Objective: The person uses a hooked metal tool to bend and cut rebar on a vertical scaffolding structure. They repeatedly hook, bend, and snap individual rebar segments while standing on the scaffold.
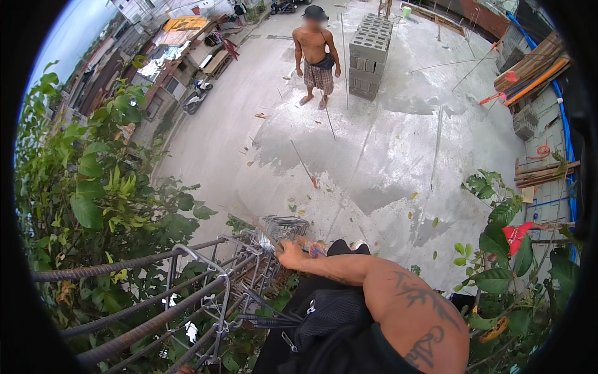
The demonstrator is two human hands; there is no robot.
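My right hand point(291, 255) reaches to the far end of a rebar cage point(180, 296). Its fingers are closed at a bundle of silver tie wire point(266, 242), partly hidden by the hand. Just beyond, a thin bar point(247, 212) slants up to the left, blurred against the pale ground. The cage runs from the lower left to the middle, its long ribbed bars tied by bent stirrups. At the lower edge a sliver of skin, likely my left hand point(185, 369), shows beside the cage; its fingers are cut off. A black bag point(327, 315) hangs at my body.
Well below, a person point(317, 53) in checked shorts stands on a concrete slab point(398, 162). Thin bars stick up from it near a stack of hollow blocks point(367, 56). Leafy branches point(93, 193) crowd the left, more point(498, 255) the right. Lumber point(529, 68) lies along the right wall.
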